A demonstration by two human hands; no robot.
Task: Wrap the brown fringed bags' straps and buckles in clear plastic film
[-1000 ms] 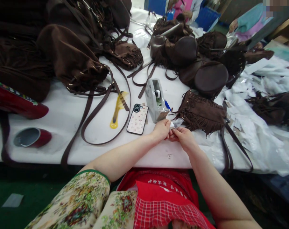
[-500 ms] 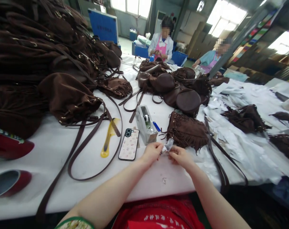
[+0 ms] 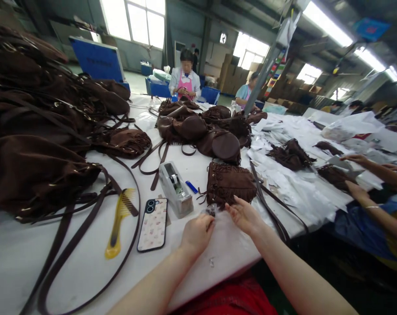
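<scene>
"Plastic wrap (image 3: 213, 208) first: where do you have it?"

"At the fingertips of your left hand (image 3: 197, 232). That hand is curled nearly closed, and you have the small clear piece pinched there, just above the table (image 3: 193, 280). Something dark shows in it, too small to name."

"And your right hand (image 3: 242, 214)?"

"It's partly open, fingers spread a little, just beside the wrap. You have it right at the lower edge of the fringed bag (image 3: 233, 186); whether your fingertips touch the bag, I can't tell."

"What lies around your hands?"

"To your left, the tape dispenser (image 3: 184, 206) is nearest, with a short blue object (image 3: 191, 187) between it and the bag. Next comes your phone (image 3: 153, 227), back up, then the yellow comb (image 3: 114, 240)."

"And farther out?"

"A heap of brown bags (image 3: 34, 162) rises on your left. More round-bottomed bags (image 3: 226, 146) lie ahead of you, and white sheets (image 3: 287, 179) spread to the right. Across the table a person in a pink apron (image 3: 192, 83) stands facing you. At your far right, a co-worker's hand (image 3: 357, 192) is by another brown bag (image 3: 336, 175)."
</scene>
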